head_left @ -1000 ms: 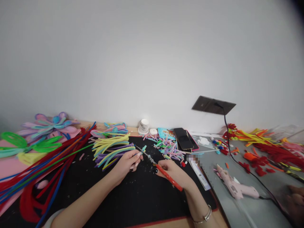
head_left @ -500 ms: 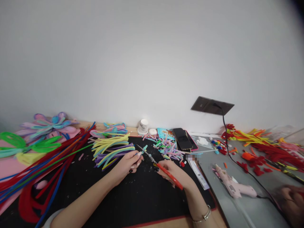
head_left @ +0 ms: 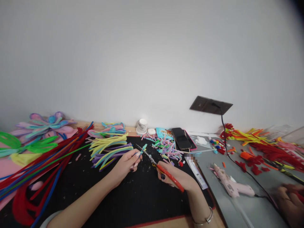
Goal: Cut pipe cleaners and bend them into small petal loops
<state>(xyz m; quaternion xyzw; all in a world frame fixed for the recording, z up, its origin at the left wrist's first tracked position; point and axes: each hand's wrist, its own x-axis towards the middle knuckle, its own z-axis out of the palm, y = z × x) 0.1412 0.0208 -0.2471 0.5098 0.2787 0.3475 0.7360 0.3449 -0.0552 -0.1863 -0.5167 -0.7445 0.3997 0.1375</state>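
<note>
My left hand [head_left: 128, 164] pinches a short teal pipe cleaner piece [head_left: 144, 147] between thumb and fingertips. In my right hand [head_left: 174, 173] is a pair of scissors with red handles [head_left: 175, 181]. Their blades point up and left and meet the teal piece just past my left fingertips; whether they are parted is too small to tell. Behind my left hand lies a bundle of yellow, blue and purple pipe cleaners [head_left: 109, 148]. A heap of short pastel pipe cleaner cuttings [head_left: 167, 149] sits beyond the scissors. Fine fluff dots the black mat [head_left: 142, 199].
Long red and blue pipe cleaners [head_left: 54, 155] and fuzzy flowers [head_left: 51, 125] lie on the left. Phones [head_left: 181, 139] and a paper cup [head_left: 142, 125] stand near the wall. At right are a pink glue gun [head_left: 234, 185], its cord, and another person's hand [head_left: 288, 201].
The scissors have opened and closed slightly, if at all; my right fingers have shifted on the handles. The whole view has slid slightly left. My left hand keeps its pinch.
</note>
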